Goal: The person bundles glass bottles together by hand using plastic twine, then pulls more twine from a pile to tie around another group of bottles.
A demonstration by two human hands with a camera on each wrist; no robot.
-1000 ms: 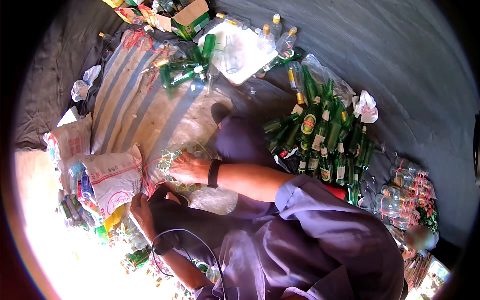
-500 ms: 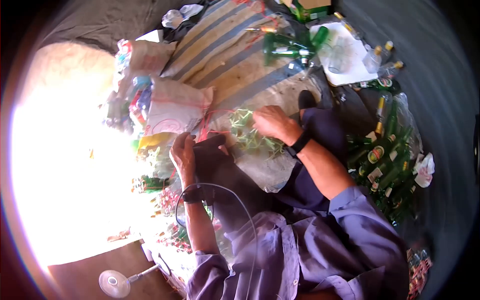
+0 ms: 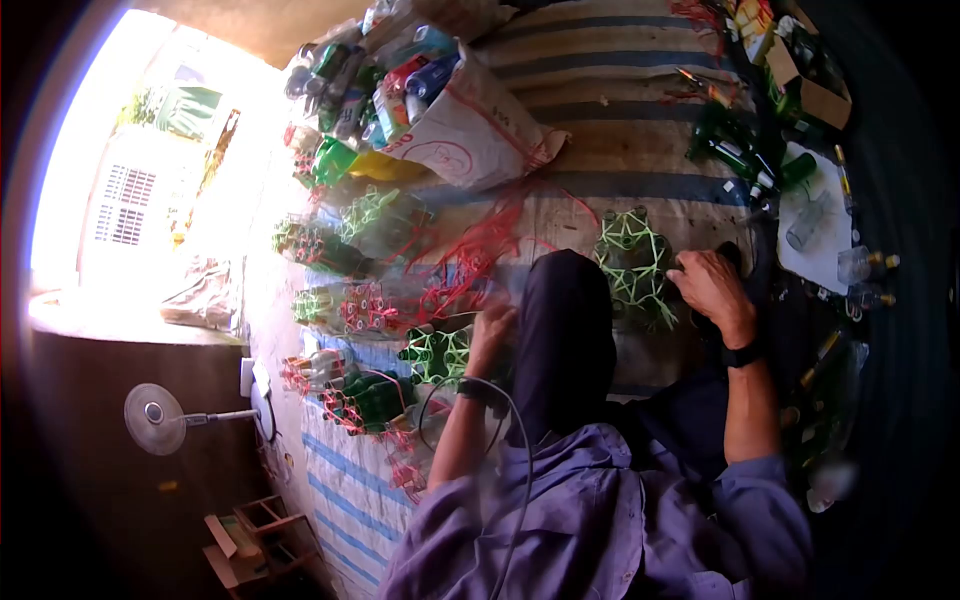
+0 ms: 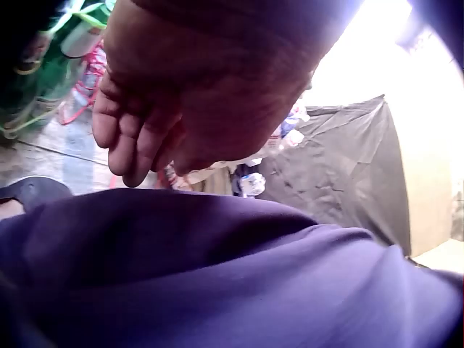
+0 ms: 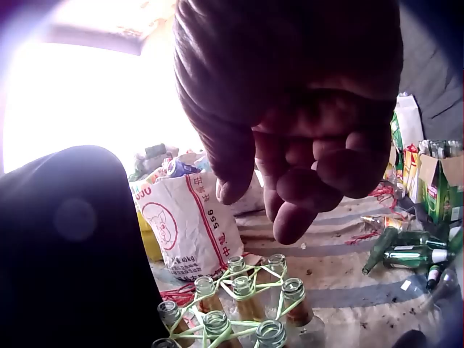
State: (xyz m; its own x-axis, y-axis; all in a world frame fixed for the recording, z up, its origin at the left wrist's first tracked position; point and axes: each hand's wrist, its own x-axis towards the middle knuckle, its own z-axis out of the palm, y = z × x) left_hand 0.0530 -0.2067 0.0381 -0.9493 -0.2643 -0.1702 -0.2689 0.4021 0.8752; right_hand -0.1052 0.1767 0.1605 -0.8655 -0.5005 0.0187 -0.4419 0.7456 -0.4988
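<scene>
Clear glass bottles [image 3: 632, 262] stand bound together by pale green string in the head view; the right wrist view shows the bottles' open necks [image 5: 243, 287] from the side. My right hand [image 3: 712, 292] is just right of this bundle, its loosely bent fingers [image 5: 293, 196] above the necks and holding nothing. Left of the raised knee [image 3: 566, 320], my left hand [image 3: 490, 342] hangs near loose red string [image 3: 480, 245] and a bundle of green bottles [image 3: 436, 352]. In the left wrist view that hand [image 4: 203, 87] is relaxed and empty above the purple cloth.
More tied bottle bundles [image 3: 370, 400] lie at left, below a white sack [image 3: 470, 130] of cans and bottles. Loose green bottles [image 3: 728, 142], a white board [image 3: 815, 225] and an open carton [image 3: 810, 85] are at right. A fan [image 3: 160, 418] is at lower left.
The head view has turned left, bringing more tied bundles into sight. My right hand has moved from over the tied bottles to their right side. My left hand has dropped lower beside the knee.
</scene>
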